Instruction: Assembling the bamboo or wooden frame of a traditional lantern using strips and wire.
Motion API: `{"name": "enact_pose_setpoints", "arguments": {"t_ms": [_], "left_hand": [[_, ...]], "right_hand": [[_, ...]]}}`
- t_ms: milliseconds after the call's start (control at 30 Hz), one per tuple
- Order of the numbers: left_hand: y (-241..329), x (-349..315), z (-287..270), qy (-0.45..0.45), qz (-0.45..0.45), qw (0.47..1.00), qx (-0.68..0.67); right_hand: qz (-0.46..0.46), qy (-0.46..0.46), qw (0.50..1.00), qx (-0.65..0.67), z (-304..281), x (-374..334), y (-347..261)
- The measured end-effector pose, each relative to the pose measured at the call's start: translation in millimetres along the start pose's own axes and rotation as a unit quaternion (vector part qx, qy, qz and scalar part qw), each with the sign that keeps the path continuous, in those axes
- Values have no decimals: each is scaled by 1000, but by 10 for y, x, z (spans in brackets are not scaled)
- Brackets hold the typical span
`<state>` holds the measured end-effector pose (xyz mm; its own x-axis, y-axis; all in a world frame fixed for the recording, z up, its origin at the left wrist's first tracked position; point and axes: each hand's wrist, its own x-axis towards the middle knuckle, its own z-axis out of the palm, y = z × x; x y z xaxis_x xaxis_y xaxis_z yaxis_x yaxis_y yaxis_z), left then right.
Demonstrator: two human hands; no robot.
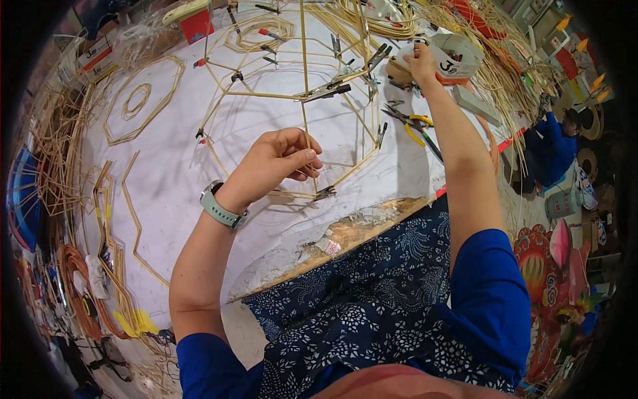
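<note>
White, paper-like covering spreads over the worktable (173,193) that we see across the middle of the frame, its near edge torn down to bare wood. At its upper centre stands an open, many-sided frame of thin strips (262,95), its joints pinched by small clips (325,92). Our left hand (286,158) is partly curled at the centre, thumb and forefinger closed about the upright strip (304,56). Our right hand (420,64) reaches to the upper right, fingers bent inward beside a pale cut-open container (458,56); at this angle we cannot fairly tell whether they have hold of anything. We judge the step in hand to be steadying the strip while the other hand reaches among the supplies; the next move would call for a light left grip, so that the frame keeps its shape. Just below the right hand lie yellow-handled pliers (417,128). Farther out, we have a flat angular ring (125,141) at upper left, bent strips (135,226) at lower left, and a coil of long strips (382,30) along the top.
</note>
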<state>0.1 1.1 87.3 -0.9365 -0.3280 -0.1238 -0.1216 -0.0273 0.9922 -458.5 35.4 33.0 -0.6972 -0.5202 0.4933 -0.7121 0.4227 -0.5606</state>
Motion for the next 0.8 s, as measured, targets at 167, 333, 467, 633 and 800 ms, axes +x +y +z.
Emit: {"name": "enact_pose_setpoints", "arguments": {"t_ms": [167, 333, 467, 633, 800], "left_hand": [[45, -11, 47, -4, 11, 1000, 12], [12, -68, 66, 48, -18, 997, 61], [59, -72, 123, 47, -9, 995, 91], [71, -121, 145, 107, 53, 960, 253], [340, -403, 335, 185, 133, 846, 483]], "right_hand": [[13, 34, 999, -15, -114, -90, 278], [-109, 122, 986, -34, 7, -883, -229], [-218, 74, 971, 69, -652, -2061, -551], [-191, 15, 976, 103, -983, -2620, -504], [-126, 19, 982, 143, -952, -2635, -472]]}}
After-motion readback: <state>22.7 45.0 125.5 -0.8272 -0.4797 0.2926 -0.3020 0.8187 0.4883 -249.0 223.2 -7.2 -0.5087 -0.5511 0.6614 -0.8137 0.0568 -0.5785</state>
